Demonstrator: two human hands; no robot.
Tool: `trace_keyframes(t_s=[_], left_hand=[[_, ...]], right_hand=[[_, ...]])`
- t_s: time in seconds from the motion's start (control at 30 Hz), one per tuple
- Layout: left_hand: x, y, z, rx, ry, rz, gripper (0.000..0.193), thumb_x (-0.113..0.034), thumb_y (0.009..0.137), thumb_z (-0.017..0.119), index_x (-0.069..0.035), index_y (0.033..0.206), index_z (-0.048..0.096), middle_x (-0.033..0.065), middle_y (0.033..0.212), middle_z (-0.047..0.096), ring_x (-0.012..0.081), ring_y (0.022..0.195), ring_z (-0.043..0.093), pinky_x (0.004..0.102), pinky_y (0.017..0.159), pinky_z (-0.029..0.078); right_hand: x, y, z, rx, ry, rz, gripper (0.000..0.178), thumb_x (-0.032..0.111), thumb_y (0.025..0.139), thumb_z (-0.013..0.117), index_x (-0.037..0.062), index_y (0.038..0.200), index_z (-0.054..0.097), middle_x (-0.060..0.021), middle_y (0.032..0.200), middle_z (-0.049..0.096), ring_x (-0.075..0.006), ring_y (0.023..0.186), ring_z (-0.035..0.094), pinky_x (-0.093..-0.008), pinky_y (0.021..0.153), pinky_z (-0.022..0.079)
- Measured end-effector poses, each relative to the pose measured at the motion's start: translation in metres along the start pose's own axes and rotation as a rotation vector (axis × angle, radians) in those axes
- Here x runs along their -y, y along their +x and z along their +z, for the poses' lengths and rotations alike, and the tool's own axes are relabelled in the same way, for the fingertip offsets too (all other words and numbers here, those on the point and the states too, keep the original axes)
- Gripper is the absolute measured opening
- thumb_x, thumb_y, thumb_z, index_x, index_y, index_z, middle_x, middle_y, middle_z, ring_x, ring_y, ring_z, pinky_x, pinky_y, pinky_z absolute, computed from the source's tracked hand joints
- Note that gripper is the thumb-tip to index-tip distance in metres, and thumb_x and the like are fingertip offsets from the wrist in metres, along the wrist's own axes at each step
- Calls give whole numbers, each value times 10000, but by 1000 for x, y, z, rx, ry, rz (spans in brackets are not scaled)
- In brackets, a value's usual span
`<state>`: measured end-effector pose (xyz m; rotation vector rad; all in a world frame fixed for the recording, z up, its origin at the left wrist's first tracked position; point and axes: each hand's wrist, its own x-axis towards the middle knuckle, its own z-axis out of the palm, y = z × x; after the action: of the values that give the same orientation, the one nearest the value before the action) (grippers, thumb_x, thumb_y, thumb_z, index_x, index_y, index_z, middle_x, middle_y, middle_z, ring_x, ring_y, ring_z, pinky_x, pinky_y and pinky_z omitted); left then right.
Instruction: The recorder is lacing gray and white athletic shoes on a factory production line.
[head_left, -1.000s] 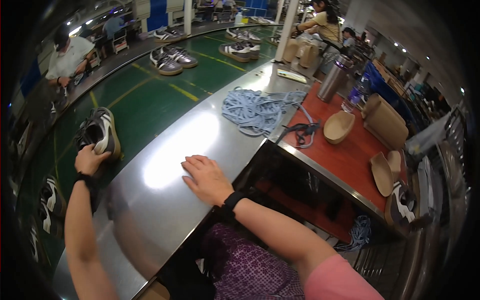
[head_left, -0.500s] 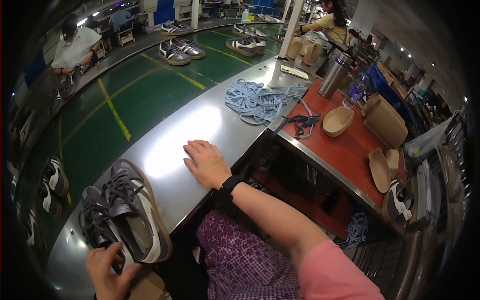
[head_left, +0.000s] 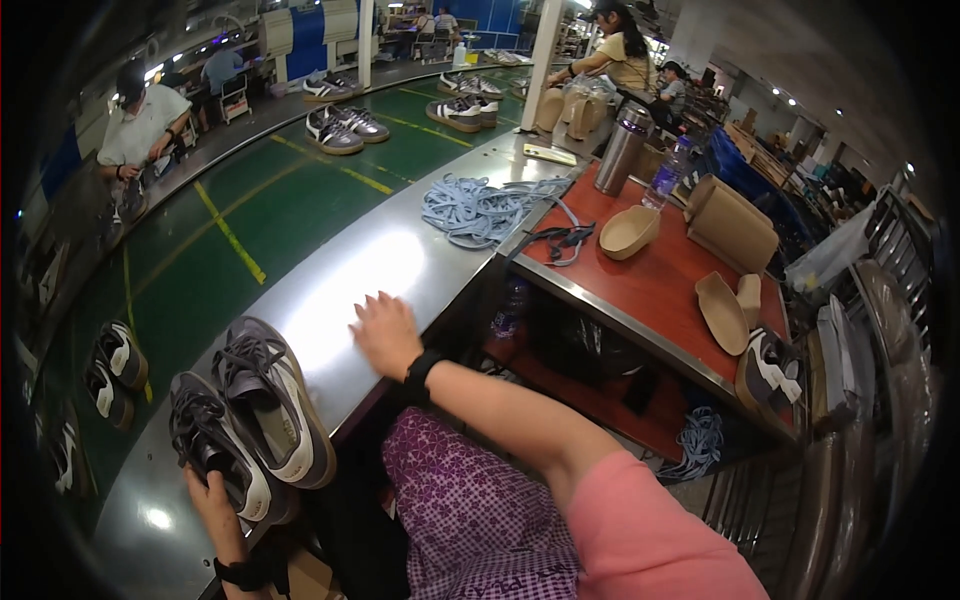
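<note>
Two dark grey lace-up sneakers with white trim stand side by side on the metal ledge, the left sneaker (head_left: 190, 405) slightly nearer me than the right sneaker (head_left: 262, 375). My left hand (head_left: 214, 508) grips the left sneaker by its outer side, thumb at the shoe opening and fingers along the outside, partly hidden. My right hand (head_left: 388, 338) is over the bare metal to the right of the pair, fingers spread, with nothing in it. Beyond it lies a tangled heap of light blue laces (head_left: 470, 212).
The green belt (head_left: 240, 200) beyond the ledge bears more sneaker pairs (head_left: 345, 128). On the red table (head_left: 625, 285) at right are a steel flask (head_left: 622, 150), a bottle (head_left: 667, 172), tan moulded pieces (head_left: 628, 233) and another sneaker (head_left: 770, 370). Co-workers sit farther off.
My left hand has gone from beside the left sneaker's heel to a grip on its side. My right hand's fingers have spread a little. The whole view has shifted slightly.
</note>
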<state>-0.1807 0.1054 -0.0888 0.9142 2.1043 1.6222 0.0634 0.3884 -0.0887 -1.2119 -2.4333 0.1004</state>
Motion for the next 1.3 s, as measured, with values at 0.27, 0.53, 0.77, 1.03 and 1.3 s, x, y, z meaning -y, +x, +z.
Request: trace_keyframes(t_s=[0.27, 0.53, 0.77, 1.03, 1.3], left_hand=[[-20, -9, -3, 54, 62, 87, 487, -148, 860, 453, 79, 1291, 438, 192, 1226, 527, 286, 1103, 515, 353, 1000, 368], [-62, -136, 1, -59, 341, 139, 351, -231, 864, 563, 53, 1068, 584, 228, 1068, 615, 377, 1008, 581, 429, 894, 447], [-77, -223, 10, 223, 557, 182, 398, -228, 935, 497, 67, 1200, 536, 281, 1102, 610, 437, 1010, 587, 450, 860, 459], [-69, -249, 15, 427, 502, 50, 616, -84, 764, 555, 96, 1321, 362, 371, 1291, 413, 534, 1094, 490, 490, 921, 445], [-69, -239, -11, 331, 210, -21, 859, -230, 719, 732, 18, 1413, 289, 272, 1429, 372, 407, 1269, 465, 447, 1034, 402]], right_hand=[[117, -83, -42, -90, 791, -660, 560, 258, 796, 703, 23, 1264, 504, -201, 1380, 424, -358, 1289, 384, -474, 1079, 322], [113, -139, -65, 74, 765, -521, 623, 266, 826, 676, -32, 1307, 417, -253, 1355, 404, -372, 1229, 444, -449, 1048, 360], [127, -226, -86, 638, 1067, -284, 836, 65, 753, 606, -166, 1389, 114, -407, 1349, 320, -497, 933, 593, -469, 812, 523], [100, -252, -94, 824, 922, -273, 769, 43, 750, 550, -206, 1356, 146, -443, 1241, 400, -515, 892, 586, -492, 765, 529], [80, -208, -109, 1144, 1095, -142, 756, 193, 859, 651, -53, 1436, 230, -282, 1337, 467, -371, 1216, 512, -394, 1012, 416]])
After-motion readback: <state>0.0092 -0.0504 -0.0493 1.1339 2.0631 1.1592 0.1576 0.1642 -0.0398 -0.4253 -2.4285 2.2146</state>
